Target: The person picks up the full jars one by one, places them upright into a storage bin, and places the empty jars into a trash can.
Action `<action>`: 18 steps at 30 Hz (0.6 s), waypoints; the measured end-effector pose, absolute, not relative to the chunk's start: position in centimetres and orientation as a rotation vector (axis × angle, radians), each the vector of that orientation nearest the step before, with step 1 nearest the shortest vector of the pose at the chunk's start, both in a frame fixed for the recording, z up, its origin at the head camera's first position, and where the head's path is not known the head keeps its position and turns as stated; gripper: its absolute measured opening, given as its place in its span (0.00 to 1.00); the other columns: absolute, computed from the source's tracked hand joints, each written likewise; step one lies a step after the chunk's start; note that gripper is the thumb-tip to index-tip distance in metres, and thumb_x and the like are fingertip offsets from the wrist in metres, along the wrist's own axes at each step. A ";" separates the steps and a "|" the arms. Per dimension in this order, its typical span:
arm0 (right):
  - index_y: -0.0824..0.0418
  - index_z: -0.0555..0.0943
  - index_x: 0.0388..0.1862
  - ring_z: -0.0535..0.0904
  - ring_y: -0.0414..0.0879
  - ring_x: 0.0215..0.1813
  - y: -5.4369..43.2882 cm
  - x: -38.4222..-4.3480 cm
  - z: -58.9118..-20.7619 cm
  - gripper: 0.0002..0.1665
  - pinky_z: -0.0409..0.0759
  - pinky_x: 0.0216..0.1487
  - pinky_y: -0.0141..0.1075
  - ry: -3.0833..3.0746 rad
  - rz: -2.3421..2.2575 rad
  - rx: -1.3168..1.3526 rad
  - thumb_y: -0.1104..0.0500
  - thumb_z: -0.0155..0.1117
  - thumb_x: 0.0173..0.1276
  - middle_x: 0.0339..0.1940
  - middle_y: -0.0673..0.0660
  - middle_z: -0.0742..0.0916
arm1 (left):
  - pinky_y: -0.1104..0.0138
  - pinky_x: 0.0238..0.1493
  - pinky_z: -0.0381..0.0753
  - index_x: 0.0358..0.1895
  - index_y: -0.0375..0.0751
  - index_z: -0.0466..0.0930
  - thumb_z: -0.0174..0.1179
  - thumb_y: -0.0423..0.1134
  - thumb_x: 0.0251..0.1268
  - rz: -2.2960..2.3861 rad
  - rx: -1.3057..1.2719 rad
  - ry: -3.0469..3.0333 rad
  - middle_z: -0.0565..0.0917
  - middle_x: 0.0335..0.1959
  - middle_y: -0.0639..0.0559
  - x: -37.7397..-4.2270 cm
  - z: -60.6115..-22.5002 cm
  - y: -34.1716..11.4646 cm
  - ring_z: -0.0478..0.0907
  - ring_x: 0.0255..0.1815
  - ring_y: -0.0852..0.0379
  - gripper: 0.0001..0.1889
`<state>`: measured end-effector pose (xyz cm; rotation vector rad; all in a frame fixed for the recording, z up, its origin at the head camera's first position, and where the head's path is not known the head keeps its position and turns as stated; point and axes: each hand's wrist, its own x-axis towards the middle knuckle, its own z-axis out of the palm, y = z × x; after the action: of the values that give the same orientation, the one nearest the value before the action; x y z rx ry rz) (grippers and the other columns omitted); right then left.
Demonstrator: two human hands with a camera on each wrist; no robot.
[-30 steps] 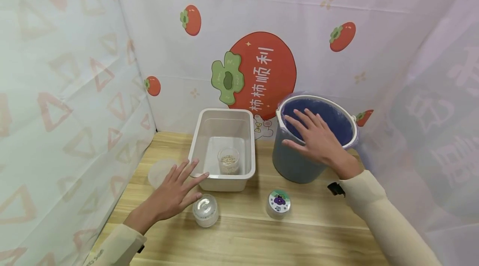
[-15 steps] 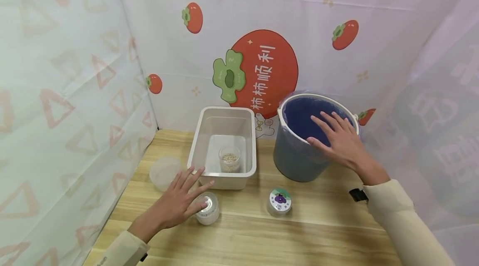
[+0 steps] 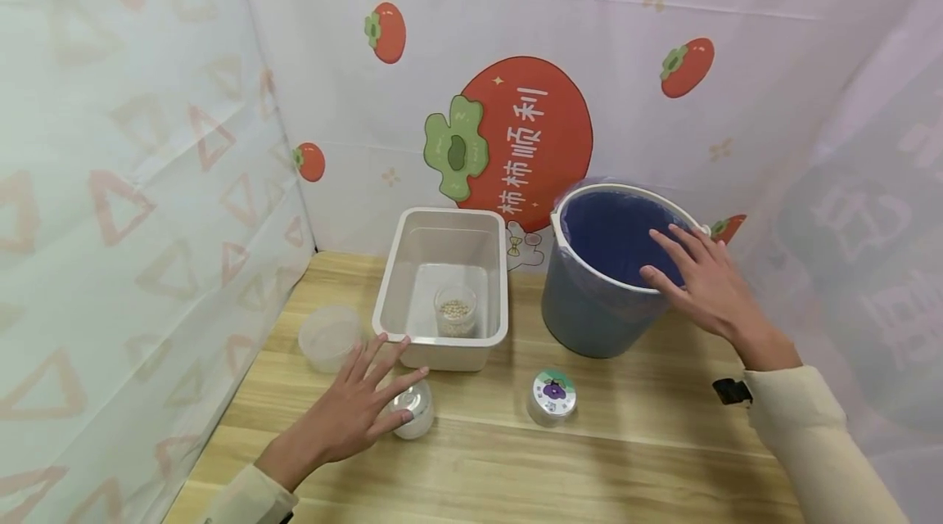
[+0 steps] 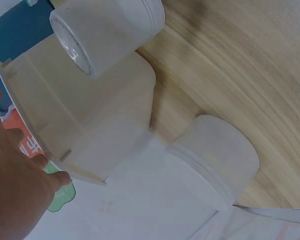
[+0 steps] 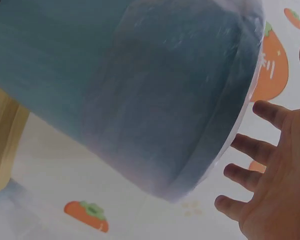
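My left hand (image 3: pixel 346 413), fingers spread, hovers in front of the white rectangular bin (image 3: pixel 442 356) and partly covers a clear lidded jar (image 3: pixel 418 405). It holds nothing. Inside the bin stands a small clear cup of pale beans or grains (image 3: pixel 456 313). At the rim of the blue bucket (image 3: pixel 597 319), lined with a thin plastic bag, my right hand (image 3: pixel 710 286) is held with fingers spread and nothing in it. The right wrist view shows the fingers (image 5: pixel 250 150) beside the bucket's edge; whether they touch it I cannot tell.
A round container with a green, white and purple label (image 3: pixel 552 397) stands on the wooden table (image 3: pixel 501 467) in front of the bucket. A translucent round tub (image 3: pixel 329 337) is left of the bin. Printed cloth walls (image 3: pixel 354 98) close in the back and sides.
My right hand has moved right, from over the bucket's opening to its right rim. My left hand has shifted slightly down. The head view has turned a little; the containers stay put.
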<state>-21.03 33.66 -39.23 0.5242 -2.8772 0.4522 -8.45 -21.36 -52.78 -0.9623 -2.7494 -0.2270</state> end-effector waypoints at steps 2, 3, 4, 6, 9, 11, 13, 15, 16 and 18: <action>0.54 0.61 0.90 0.50 0.77 0.88 34.2 -21.0 -39.3 0.44 0.40 0.84 0.77 -2.886 0.453 0.510 0.36 0.55 0.85 0.88 0.72 0.63 | 0.38 0.90 0.38 0.82 0.65 0.71 0.56 0.63 0.82 -0.223 -0.974 -2.734 0.58 0.90 0.44 -8.2 -53.0 -21.2 0.54 0.87 0.28 0.30; 0.53 0.60 0.90 0.50 0.78 0.88 34.5 -20.9 -39.3 0.44 0.40 0.84 0.77 -2.889 0.454 0.502 0.36 0.55 0.85 0.88 0.73 0.63 | 0.42 0.91 0.30 0.82 0.66 0.71 0.57 0.62 0.82 -0.218 -0.978 -2.732 0.57 0.90 0.44 -8.0 -53.1 -21.1 0.54 0.87 0.28 0.31; 0.54 0.60 0.90 0.49 0.78 0.88 34.7 -20.9 -39.3 0.44 0.40 0.84 0.77 -2.892 0.456 0.494 0.37 0.55 0.85 0.88 0.73 0.63 | 0.47 0.90 0.23 0.82 0.65 0.71 0.58 0.62 0.81 -0.223 -0.981 -2.734 0.56 0.91 0.45 -7.9 -53.3 -21.0 0.53 0.88 0.27 0.31; 0.54 0.59 0.91 0.49 0.78 0.88 35.2 -20.9 -39.4 0.44 0.41 0.83 0.78 -2.899 0.462 0.481 0.37 0.54 0.86 0.88 0.73 0.63 | 0.51 0.89 0.19 0.83 0.66 0.70 0.60 0.62 0.80 -0.211 -0.982 -2.733 0.55 0.91 0.45 -7.6 -53.5 -20.8 0.53 0.88 0.27 0.32; 0.55 0.59 0.91 0.49 0.78 0.88 35.9 -20.9 -39.5 0.43 0.41 0.82 0.78 -2.903 0.477 0.469 0.38 0.54 0.86 0.88 0.73 0.62 | 0.41 0.91 0.38 0.84 0.69 0.67 0.60 0.63 0.79 -0.189 -0.968 -2.751 0.54 0.91 0.45 -7.2 -53.8 -20.6 0.54 0.88 0.29 0.33; 0.55 0.59 0.91 0.49 0.78 0.88 36.4 -20.9 -39.7 0.43 0.41 0.82 0.78 -2.901 0.479 0.472 0.39 0.54 0.87 0.88 0.74 0.62 | 0.35 0.85 0.55 0.84 0.70 0.67 0.60 0.63 0.79 -0.186 -0.963 -2.768 0.55 0.91 0.44 -7.0 -54.0 -20.5 0.55 0.88 0.29 0.34; 0.56 0.60 0.90 0.49 0.78 0.88 36.8 -20.9 -40.0 0.42 0.42 0.82 0.79 -2.893 0.481 0.483 0.39 0.54 0.87 0.88 0.74 0.62 | 0.32 0.79 0.63 0.84 0.70 0.67 0.61 0.63 0.78 -0.192 -0.968 -2.781 0.57 0.90 0.43 -6.9 -54.4 -20.4 0.56 0.87 0.29 0.34; 0.56 0.61 0.90 0.50 0.77 0.88 37.1 -21.0 -40.3 0.42 0.43 0.82 0.79 -2.881 0.482 0.497 0.40 0.55 0.87 0.87 0.74 0.63 | 0.30 0.76 0.66 0.83 0.68 0.69 0.64 0.61 0.77 -0.203 -0.975 -2.785 0.58 0.90 0.42 -6.8 -54.7 -20.4 0.58 0.86 0.28 0.34; 0.56 0.61 0.90 0.50 0.77 0.88 37.2 -21.0 -40.5 0.42 0.44 0.81 0.78 -2.876 0.481 0.505 0.41 0.55 0.87 0.87 0.75 0.63 | 0.29 0.75 0.67 0.83 0.66 0.70 0.65 0.60 0.76 -0.207 -0.980 -2.781 0.59 0.89 0.41 -6.8 -54.9 -20.3 0.59 0.85 0.27 0.35; 0.56 0.61 0.90 0.50 0.76 0.88 37.4 -21.0 -40.8 0.41 0.45 0.82 0.78 -2.868 0.480 0.515 0.41 0.55 0.87 0.86 0.75 0.64 | 0.28 0.73 0.68 0.82 0.64 0.72 0.67 0.59 0.75 -0.212 -0.987 -2.771 0.61 0.88 0.39 -6.9 -55.4 -20.4 0.61 0.84 0.26 0.35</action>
<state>-21.04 37.43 -40.83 0.5149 -2.8676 0.4803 -6.94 -20.37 -55.37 -0.9871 -2.7711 -0.2116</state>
